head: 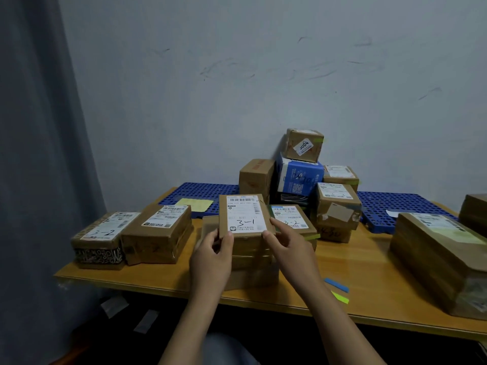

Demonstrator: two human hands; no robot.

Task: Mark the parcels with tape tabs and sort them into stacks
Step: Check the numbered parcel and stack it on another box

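The parcel marked 3-1 is held atop the central stack on the table, pinched by the left hand and right hand, fingers curled round its lower corners

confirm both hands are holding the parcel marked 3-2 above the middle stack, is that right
No. The head view shows the parcel that the left hand and right hand hold above the middle stack is marked 3-1, not 3-2.

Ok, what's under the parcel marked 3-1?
A stack of brown parcels sits under it on the table. Their tops and labels are covered by the 3-1 parcel.
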